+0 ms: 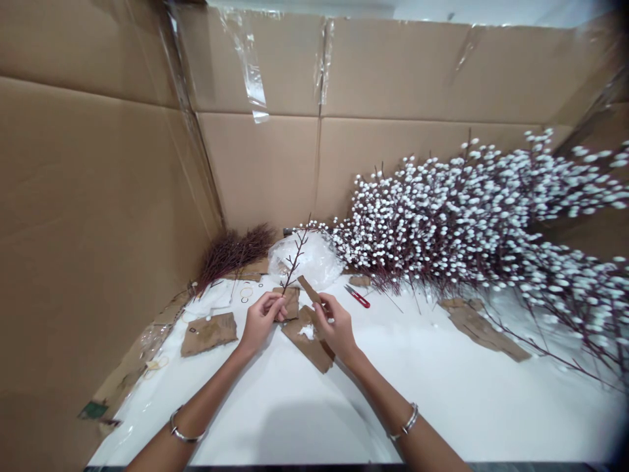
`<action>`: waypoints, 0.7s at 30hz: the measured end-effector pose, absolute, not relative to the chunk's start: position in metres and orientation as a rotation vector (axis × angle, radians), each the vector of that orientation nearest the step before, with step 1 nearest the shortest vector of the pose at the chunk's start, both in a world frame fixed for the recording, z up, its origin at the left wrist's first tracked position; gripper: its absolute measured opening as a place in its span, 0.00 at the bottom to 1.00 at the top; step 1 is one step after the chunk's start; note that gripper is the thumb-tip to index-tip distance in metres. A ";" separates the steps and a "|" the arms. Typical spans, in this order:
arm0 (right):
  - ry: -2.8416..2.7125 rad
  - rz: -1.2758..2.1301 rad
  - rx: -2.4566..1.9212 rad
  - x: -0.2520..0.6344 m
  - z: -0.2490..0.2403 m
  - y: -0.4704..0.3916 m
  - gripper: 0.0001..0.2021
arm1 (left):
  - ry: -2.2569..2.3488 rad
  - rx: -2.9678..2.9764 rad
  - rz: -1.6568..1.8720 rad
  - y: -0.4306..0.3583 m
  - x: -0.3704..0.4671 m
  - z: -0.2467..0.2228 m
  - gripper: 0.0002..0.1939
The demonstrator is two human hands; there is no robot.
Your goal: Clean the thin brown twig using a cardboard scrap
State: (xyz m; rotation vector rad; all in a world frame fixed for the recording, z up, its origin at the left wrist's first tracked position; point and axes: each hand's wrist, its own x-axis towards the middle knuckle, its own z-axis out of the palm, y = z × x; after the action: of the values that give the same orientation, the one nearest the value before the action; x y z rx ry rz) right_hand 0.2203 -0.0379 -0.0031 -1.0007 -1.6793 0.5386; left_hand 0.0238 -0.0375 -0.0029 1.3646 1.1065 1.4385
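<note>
Your forearms are coming in from the bottom edge, cut off above the wrists, a bangle on each. Your left hand (259, 319) is pinching the base of a bare dark twig (293, 257) that is standing up from your fingers; your right hand (334, 324) is closing its fingertips on a brown strip (308, 288), though what that strip is made of is hard to make out. Under both hands cardboard scraps (309, 341) are lying on the white table (442, 393). Just beyond, red snips (358, 296) are resting near a crumpled clear plastic bag (314, 259), its contents blurred. Farther back, a bundle of bare twigs (230, 252) is lying at the left, and white-budded branches (472, 210) are piling to the right, running out of frame, against cardboard walls (98, 196)
</note>
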 end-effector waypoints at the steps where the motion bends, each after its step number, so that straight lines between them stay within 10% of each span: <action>1: -1.680 0.537 -1.003 0.220 -0.003 -0.038 0.10 | 1.106 1.367 1.437 -0.037 0.024 -0.003 0.13; 21: -1.611 0.468 -1.015 0.220 0.000 -0.039 0.09 | 1.093 1.386 1.434 -0.037 0.021 -0.007 0.14</action>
State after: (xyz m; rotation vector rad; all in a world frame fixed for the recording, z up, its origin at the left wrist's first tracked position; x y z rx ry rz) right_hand 0.2203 -0.0393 0.0002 -1.0153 -1.6106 0.4681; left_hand 0.0214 -0.0365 -0.0065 1.3858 1.0930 1.4340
